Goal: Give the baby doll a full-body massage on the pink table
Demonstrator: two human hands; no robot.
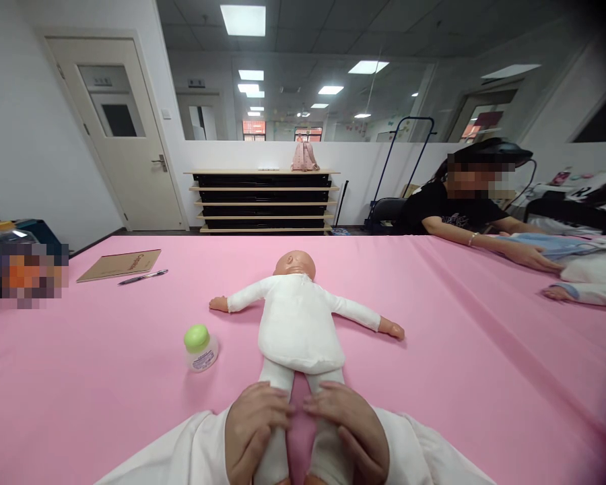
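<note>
A baby doll (301, 323) with a white cloth body lies stretched out on the pink-covered table (151, 417), its bald head (296, 264) pointing away from me and its arms spread. My left hand (255, 424) rests over the doll's left-side leg in view, fingers stretched across it and thumb apart. Over the other leg lies my right hand (351, 421), fingers likewise extended. Both sets of fingertips are slightly blurred near the gap between the legs. A small jar (202, 350) with a green lid stands beyond my left hand, beside the doll.
A brown notebook (120, 265) and a pen (143, 277) lie at the far left. On the right, a person (459, 202) in a black top reaches toward another doll (593, 273) in light clothing. Behind the table stands a low shelf stack (265, 202) with a pink backpack (305, 155).
</note>
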